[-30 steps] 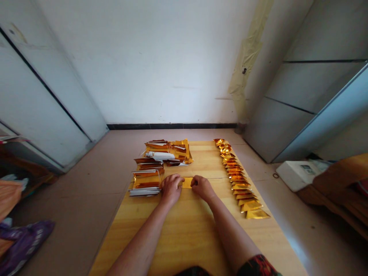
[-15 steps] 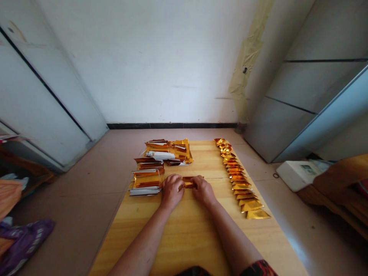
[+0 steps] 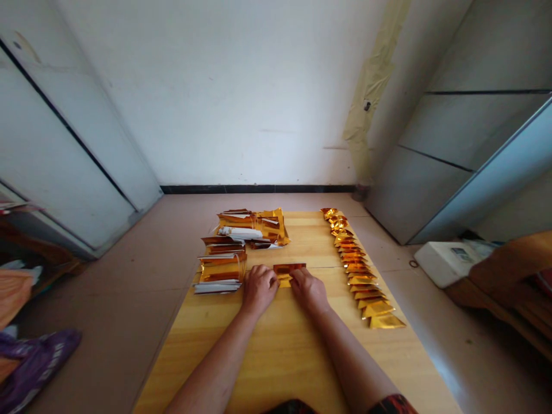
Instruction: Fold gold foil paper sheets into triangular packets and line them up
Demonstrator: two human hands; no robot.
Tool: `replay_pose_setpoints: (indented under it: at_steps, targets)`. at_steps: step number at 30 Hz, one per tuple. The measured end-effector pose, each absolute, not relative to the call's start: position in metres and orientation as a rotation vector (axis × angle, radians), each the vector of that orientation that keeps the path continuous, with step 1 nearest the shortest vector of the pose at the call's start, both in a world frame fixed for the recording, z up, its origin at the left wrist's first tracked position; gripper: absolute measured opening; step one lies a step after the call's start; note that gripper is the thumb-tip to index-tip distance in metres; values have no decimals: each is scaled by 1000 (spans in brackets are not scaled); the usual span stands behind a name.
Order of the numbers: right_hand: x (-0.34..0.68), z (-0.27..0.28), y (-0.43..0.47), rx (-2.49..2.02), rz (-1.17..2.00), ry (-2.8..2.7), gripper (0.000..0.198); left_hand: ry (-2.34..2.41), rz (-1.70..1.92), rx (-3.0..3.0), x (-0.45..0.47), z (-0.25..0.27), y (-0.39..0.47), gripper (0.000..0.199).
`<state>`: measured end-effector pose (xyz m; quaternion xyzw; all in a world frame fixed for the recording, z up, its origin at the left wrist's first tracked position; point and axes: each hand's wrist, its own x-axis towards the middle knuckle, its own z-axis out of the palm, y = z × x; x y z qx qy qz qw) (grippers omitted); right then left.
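Note:
A small sheet of gold foil paper (image 3: 285, 282) lies on the wooden table between my hands, its far part standing up as a darker fold. My left hand (image 3: 260, 287) is closed on its left edge, fingers curled. On the right edge my right hand (image 3: 309, 290) pinches the same sheet, fingertips partly hidden. Left of my hands sit stacks of gold foil paper (image 3: 221, 268) with white backs. Behind them is another group of foil sheets (image 3: 271, 227) with a white roll (image 3: 240, 232) on it. A row of folded gold foil pieces (image 3: 360, 276) overlaps along the table's right side.
The wooden table (image 3: 276, 356) reaches toward a white wall (image 3: 259, 103). Grey cabinets (image 3: 457, 138) stand at the right, with a white box (image 3: 446, 261) beside them. A purple bag (image 3: 38, 362) lies at the lower left.
Both hands have come slightly nearer to me along the foil sheet. More of its gold surface shows between them, and its far edge now stands as a wider dark strip.

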<state>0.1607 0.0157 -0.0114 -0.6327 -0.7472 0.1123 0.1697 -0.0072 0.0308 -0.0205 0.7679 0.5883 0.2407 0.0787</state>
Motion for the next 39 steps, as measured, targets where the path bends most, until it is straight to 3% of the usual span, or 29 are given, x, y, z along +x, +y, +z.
replay_pose_setpoints:
  at_steps: [2,7,12,22,26,34,39]
  targets:
    - [161,-13,18,-1796,340,-2088,23,1748,708,2302,-7,-22,31,4]
    - [164,-20,21,-1811,374,-1909,40,1728,725,2318,-8,-24,31,33]
    - [167,-29,22,-1757,339,-1849,65,1757,702,2317,-8,-24,31,42]
    - [168,-30,23,-1701,328,-1801,70,1768,730,2339,-8,-26,32,50]
    - [167,-28,22,-1659,295,-1797,63,1755,774,2341,-9,-29,33,53]
    - [165,-32,20,-1662,209,-1813,28,1751,809,2363,-9,-31,33,56]
    - [166,-33,21,-1677,143,-1818,20,1742,845,2364,-9,-32,33,55]
